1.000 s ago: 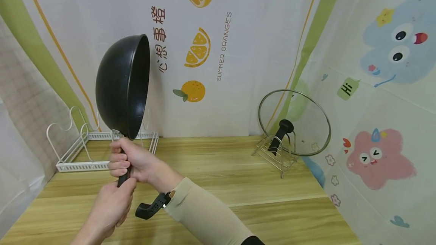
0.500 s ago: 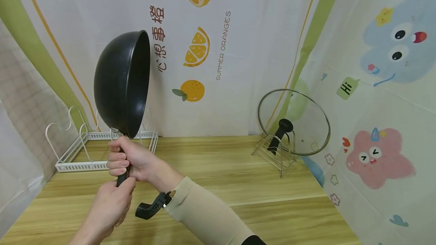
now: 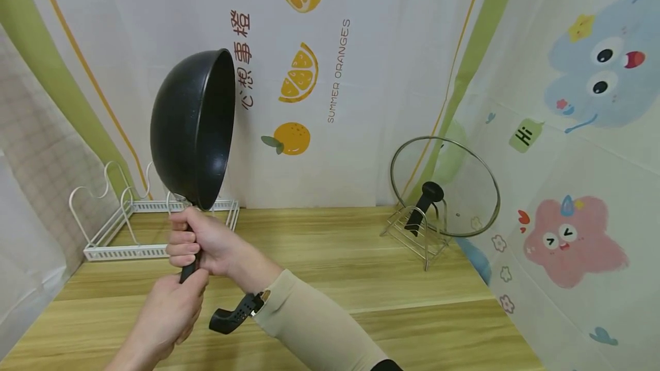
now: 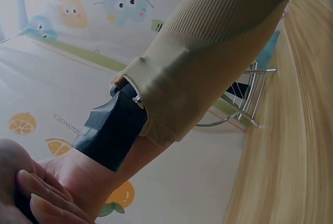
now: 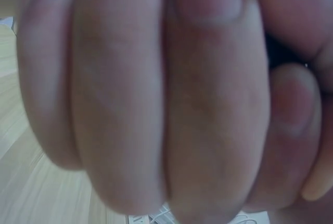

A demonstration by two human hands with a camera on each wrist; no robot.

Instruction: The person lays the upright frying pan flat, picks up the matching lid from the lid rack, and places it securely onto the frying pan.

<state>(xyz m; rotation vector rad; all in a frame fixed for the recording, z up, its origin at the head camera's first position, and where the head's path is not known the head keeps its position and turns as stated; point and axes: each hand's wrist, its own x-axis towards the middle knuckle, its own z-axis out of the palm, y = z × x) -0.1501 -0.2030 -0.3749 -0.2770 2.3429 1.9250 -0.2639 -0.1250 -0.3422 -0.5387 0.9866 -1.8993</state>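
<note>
A deep black wok (image 3: 177,125) is held up on the left, its opening facing right and its dark handle (image 3: 188,272) pointing down. My right hand (image 3: 213,242) grips the handle high, just below the bowl. Lower down, my left hand (image 3: 170,308) holds the same handle, thumb on top. The right wrist view is filled by curled fingers (image 5: 166,99), with a bit of dark handle between them. In the left wrist view, fingers (image 4: 44,198) show at the lower left, and the sleeved right forearm (image 4: 187,67) crosses the picture.
Behind the wok, a white rack (image 3: 131,252) with curved wire loops stands on the wooden table (image 3: 319,256). At the right, a glass lid (image 3: 466,188) with a black handle (image 3: 424,206) leans in a small wire stand (image 3: 426,251). Printed curtains hang behind and to the right.
The wok rose very slightly to the left, then shifted a little right with both hands. Both grips stay the same, and the lid and rack have not moved.
</note>
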